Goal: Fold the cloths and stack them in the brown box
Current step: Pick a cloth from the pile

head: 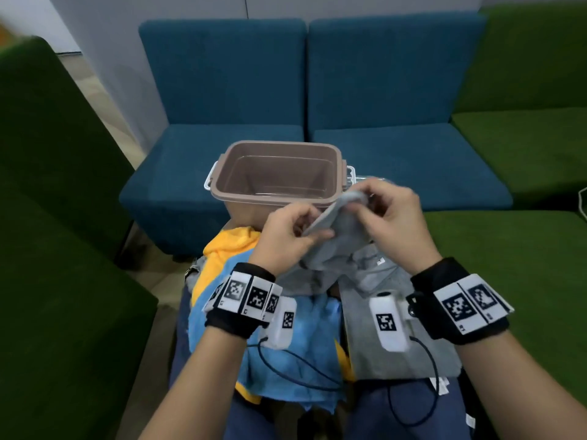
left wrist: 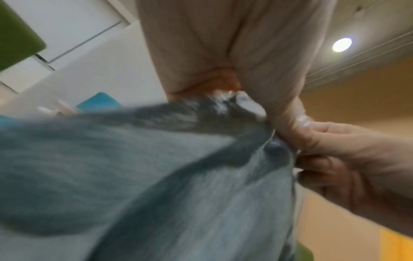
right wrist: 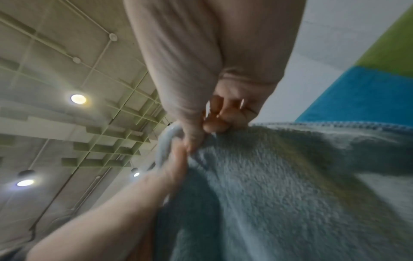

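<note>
Grey cloth (head: pixel 330 246), before the empty brown box (head: pixel 279 173): pinched by left hand (head: pixel 286 236) and right hand (head: pixel 394 214); bunched edge may slip, spoiling the fold.

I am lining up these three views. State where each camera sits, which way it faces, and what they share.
Head: on the head, facing forward and down at the brown box; both forearms show.
Left wrist: under the left hand, facing up along it toward the ceiling.
Right wrist: under the right hand, facing up likewise.
Shared: all three show both hands gripping the grey cloth.
</note>
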Demonstrator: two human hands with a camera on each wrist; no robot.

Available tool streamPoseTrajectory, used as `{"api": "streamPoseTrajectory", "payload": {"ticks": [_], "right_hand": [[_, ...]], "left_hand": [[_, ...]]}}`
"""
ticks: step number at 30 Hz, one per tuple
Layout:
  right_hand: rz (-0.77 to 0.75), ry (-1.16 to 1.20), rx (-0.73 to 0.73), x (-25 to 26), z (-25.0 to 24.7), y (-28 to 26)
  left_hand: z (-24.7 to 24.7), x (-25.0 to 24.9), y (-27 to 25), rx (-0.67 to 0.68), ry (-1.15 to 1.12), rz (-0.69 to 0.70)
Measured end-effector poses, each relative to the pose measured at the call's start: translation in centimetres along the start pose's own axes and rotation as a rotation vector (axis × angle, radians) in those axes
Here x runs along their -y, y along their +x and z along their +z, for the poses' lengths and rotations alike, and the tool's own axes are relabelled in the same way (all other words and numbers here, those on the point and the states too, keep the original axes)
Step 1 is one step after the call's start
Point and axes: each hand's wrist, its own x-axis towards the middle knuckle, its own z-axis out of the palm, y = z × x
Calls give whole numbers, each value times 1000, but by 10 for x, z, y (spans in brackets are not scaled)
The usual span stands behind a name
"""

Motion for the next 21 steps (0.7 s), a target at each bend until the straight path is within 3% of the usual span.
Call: {"api": "streamPoseTrajectory", "payload": {"ticks": [3,5,9,13,15,18,21], "right_hand": [[15,-44,-191,-9,-17,5],[21,-109,-338,-19,-31,6],[80,-145,-480,-43,-47,1],[157,-209,-572,-52,-46,-10],[182,-283,-550,-50,-38,-16],[128,-433,-339,-48,-14,-31],[146,-283,-157,-41,6,-48]], "left_hand": [[-3,30,-17,75,211,-60],[-5,45,-26,56,239,-138],[-14,54,-31,-38,279,-254],[-26,42,-21,-241,325,-291],[-22,31,-14,-315,267,-280],[-5,18,-11,-214,72,-309],[7,10,-13,-147,-20,-335]]}}
